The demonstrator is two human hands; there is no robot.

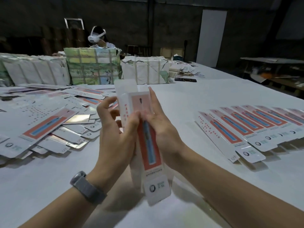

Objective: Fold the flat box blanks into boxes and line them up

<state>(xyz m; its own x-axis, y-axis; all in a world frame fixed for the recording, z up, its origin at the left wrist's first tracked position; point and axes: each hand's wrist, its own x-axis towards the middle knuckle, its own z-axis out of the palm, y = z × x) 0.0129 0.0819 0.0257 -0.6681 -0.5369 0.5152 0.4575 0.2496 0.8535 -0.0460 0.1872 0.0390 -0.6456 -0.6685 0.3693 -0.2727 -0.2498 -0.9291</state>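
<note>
A long narrow box blank (pixel 148 148), white with a red and blue panel, is held upright above the white table between both hands. My left hand (pixel 115 127) grips its left side, thumb on the front and fingers curled behind. My right hand (pixel 158 122) holds the right side, thumb on the front and fingers stretched up along the edge. The top flap (pixel 125 86) stands open. On the left lies a loose heap of flat blanks (pixel 49 122). On the right, several folded boxes (pixel 250 127) lie side by side in a row.
Wrapped, strapped bundles (pixel 93 66) stand along the far side of the white table (pixel 205 96). A person wearing a white headset (pixel 97 36) sits behind them. Loose papers (pixel 185 71) lie at the back right. A dark side table (pixel 271 60) stands at the far right.
</note>
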